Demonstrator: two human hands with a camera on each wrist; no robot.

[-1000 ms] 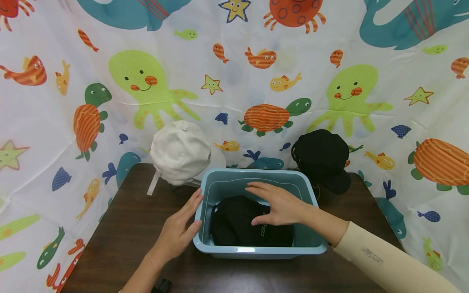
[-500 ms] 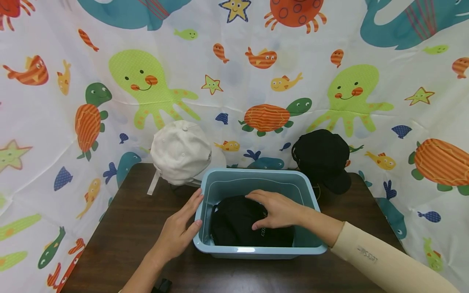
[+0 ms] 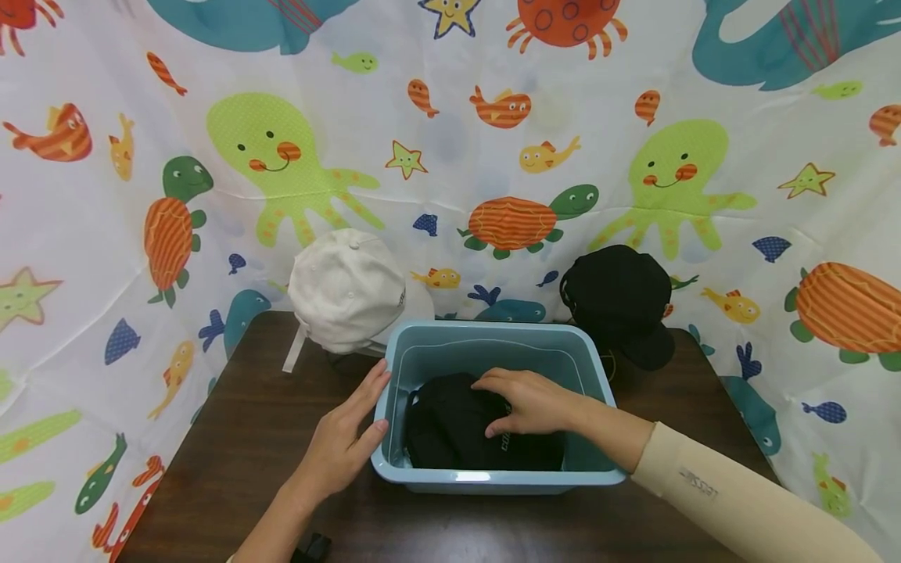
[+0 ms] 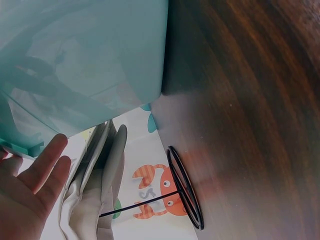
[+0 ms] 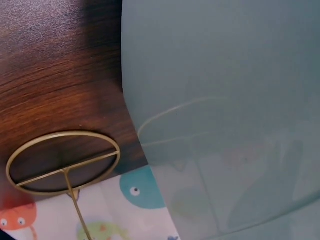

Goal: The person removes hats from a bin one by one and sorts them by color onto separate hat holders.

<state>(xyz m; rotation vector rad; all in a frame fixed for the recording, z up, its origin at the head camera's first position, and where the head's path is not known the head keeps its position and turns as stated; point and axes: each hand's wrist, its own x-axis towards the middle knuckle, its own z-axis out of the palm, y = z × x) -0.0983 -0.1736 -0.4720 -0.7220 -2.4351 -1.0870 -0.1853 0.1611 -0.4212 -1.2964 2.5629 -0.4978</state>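
In the head view a light blue plastic bin [image 3: 493, 478] stands on the dark table, with a black baseball cap [image 3: 446, 426] lying inside; white lettering shows on the cap. My right hand [image 3: 531, 403] reaches into the bin from the right and holds the cap's crown, thumb toward the near side and fingers curved over the far side. What lies under the palm is hidden. Against the bin's left rim my left hand [image 3: 338, 446] rests with extended fingers. The left wrist view shows its fingers [image 4: 47, 165] at the bin wall [image 4: 90, 55].
Behind the bin, a white cap [image 3: 348, 293] sits at left on a black wire stand [image 4: 185, 190]. Another black cap [image 3: 615, 301] hangs at right, near a gold ring base [image 5: 64, 134]. A sea-animal curtain [image 3: 450, 156] backs the table [image 3: 246, 407].
My right hand has lowered onto the black cap in the bin, and its fingers have drawn closer to the thumb. My left hand has stayed at the rim.
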